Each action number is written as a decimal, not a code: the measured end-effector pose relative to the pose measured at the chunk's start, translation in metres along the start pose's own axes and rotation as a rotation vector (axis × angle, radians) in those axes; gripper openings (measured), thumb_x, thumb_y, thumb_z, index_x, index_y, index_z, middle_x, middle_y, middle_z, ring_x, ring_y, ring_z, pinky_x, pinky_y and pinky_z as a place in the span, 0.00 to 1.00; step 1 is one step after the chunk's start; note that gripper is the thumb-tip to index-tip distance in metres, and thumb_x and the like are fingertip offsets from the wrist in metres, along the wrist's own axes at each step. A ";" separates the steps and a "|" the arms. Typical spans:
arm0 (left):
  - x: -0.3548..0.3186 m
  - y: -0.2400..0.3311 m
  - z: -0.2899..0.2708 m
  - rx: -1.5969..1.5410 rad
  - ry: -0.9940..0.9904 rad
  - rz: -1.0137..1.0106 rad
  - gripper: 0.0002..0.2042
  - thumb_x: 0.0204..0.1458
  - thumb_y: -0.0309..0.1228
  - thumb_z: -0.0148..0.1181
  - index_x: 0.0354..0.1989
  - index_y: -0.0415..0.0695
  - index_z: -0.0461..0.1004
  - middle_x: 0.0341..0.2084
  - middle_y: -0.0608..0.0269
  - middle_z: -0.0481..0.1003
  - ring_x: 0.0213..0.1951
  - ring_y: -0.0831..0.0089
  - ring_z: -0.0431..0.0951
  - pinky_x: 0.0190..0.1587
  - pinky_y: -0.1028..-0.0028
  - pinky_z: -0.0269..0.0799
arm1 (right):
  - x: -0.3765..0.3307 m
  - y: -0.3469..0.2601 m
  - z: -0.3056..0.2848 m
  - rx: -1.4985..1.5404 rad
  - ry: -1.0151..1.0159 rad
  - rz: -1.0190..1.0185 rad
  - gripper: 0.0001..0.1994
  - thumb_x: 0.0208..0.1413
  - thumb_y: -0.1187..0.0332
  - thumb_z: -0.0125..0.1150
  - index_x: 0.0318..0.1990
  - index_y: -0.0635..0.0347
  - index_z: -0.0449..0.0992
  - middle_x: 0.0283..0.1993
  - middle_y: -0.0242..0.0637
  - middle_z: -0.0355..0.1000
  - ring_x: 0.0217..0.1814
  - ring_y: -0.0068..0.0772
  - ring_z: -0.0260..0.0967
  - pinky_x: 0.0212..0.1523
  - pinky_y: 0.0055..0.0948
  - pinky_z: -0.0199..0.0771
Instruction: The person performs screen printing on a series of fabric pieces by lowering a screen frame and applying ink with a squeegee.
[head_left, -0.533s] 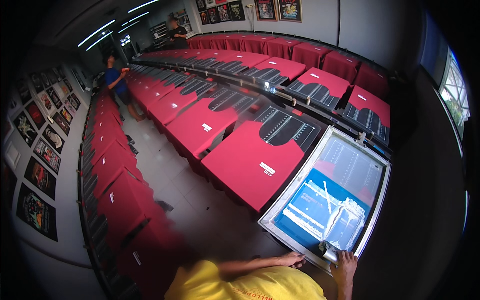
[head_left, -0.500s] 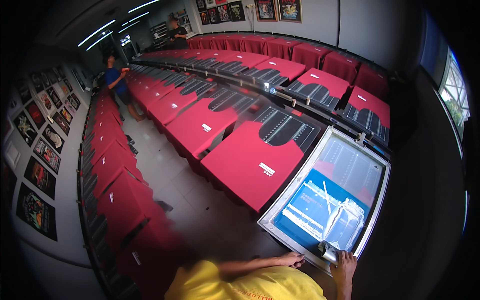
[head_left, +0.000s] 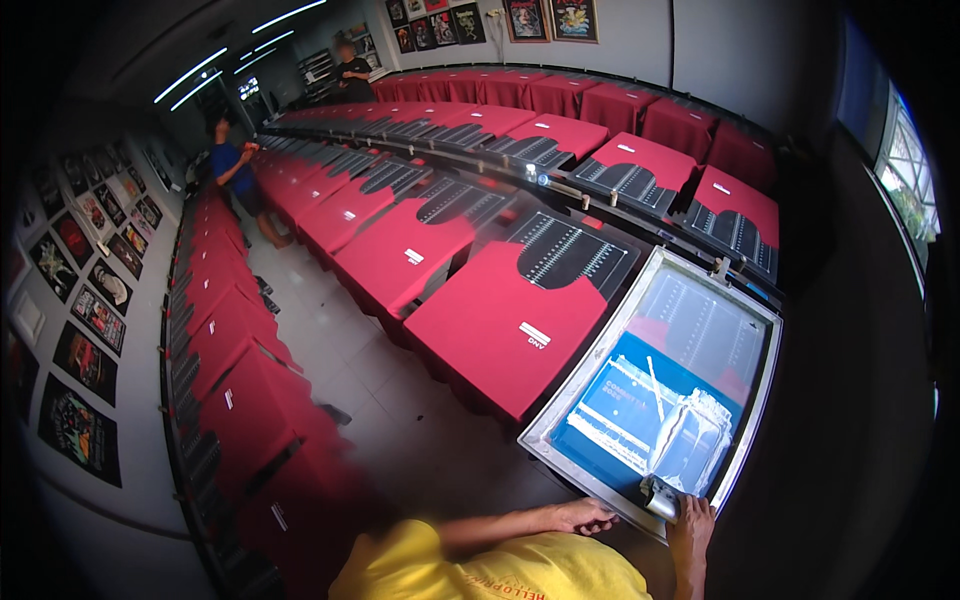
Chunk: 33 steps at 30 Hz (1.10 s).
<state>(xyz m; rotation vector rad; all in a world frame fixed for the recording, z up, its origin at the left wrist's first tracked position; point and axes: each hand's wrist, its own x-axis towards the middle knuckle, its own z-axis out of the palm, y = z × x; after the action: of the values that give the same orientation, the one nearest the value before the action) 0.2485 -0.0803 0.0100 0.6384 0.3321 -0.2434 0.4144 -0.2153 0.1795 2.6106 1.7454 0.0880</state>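
A silver-framed printing screen [head_left: 535, 436] lies tilted at the lower right. Its mesh has a blue area with streaks and a thick patch of white ink [head_left: 690, 420]. At the near end of the mesh is a squeegee [head_left: 661, 497], with my right hand [head_left: 690, 527] closed on its handle. My left hand [head_left: 584, 516] is at the frame's near-left edge, its fingers curled on the rim. Left of the screen, a red shirt panel [head_left: 505, 325] with a small white print lies flat on a dark platen [head_left: 575, 255].
Rows of platens with red cloth [head_left: 405, 240] run into the distance, with a dark rail [head_left: 500, 165] between them. One person in blue [head_left: 232, 165] stands by the far-left aisle, another in black [head_left: 353, 72] at the back. Posters [head_left: 78, 425] cover the left wall.
My left hand has shifted slightly and its fingers have loosened a little at the frame edge. My right hand and the squeegee have barely moved. The person in blue leans a little more.
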 end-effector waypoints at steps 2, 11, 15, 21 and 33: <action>-0.001 0.000 -0.002 0.011 -0.029 -0.005 0.13 0.66 0.40 0.49 0.44 0.43 0.72 0.25 0.70 0.71 0.18 0.85 0.60 0.15 0.83 0.52 | -0.001 -0.001 0.000 0.015 0.019 -0.003 0.25 0.32 0.72 0.74 0.44 0.61 0.74 0.43 0.40 0.74 0.49 0.45 0.68 0.51 0.42 0.65; -0.013 0.006 0.018 0.108 0.036 -0.088 0.20 0.67 0.45 0.47 0.53 0.41 0.72 0.27 0.67 0.74 0.20 0.85 0.64 0.15 0.83 0.54 | -0.008 0.006 0.014 0.047 0.088 -0.061 0.25 0.30 0.73 0.74 0.42 0.61 0.74 0.43 0.43 0.73 0.48 0.49 0.68 0.51 0.45 0.67; -0.011 0.008 0.019 0.088 0.107 -0.080 0.20 0.68 0.44 0.44 0.50 0.38 0.73 0.28 0.64 0.75 0.18 0.85 0.63 0.15 0.84 0.53 | -0.015 0.000 0.013 0.067 0.134 -0.099 0.28 0.27 0.73 0.71 0.44 0.61 0.73 0.44 0.45 0.72 0.48 0.54 0.67 0.52 0.47 0.68; -0.008 0.003 0.009 -0.103 0.080 -0.054 0.17 0.70 0.38 0.40 0.46 0.35 0.70 0.27 0.64 0.71 0.18 0.85 0.61 0.15 0.86 0.52 | -0.013 -0.003 0.005 0.022 0.157 -0.049 0.25 0.33 0.74 0.67 0.46 0.56 0.76 0.50 0.35 0.74 0.52 0.41 0.68 0.52 0.40 0.66; -0.020 0.012 0.016 0.173 0.015 0.028 0.17 0.69 0.38 0.44 0.49 0.33 0.69 0.31 0.62 0.74 0.22 0.84 0.65 0.20 0.86 0.58 | -0.029 -0.001 0.028 0.073 0.189 -0.003 0.20 0.40 0.75 0.64 0.46 0.58 0.76 0.52 0.36 0.74 0.53 0.39 0.68 0.49 0.39 0.67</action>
<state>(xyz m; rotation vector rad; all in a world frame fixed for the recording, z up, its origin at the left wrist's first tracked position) 0.2374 -0.0782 0.0360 0.8152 0.3189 -0.2421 0.4032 -0.2409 0.1499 2.7318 1.8417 0.2852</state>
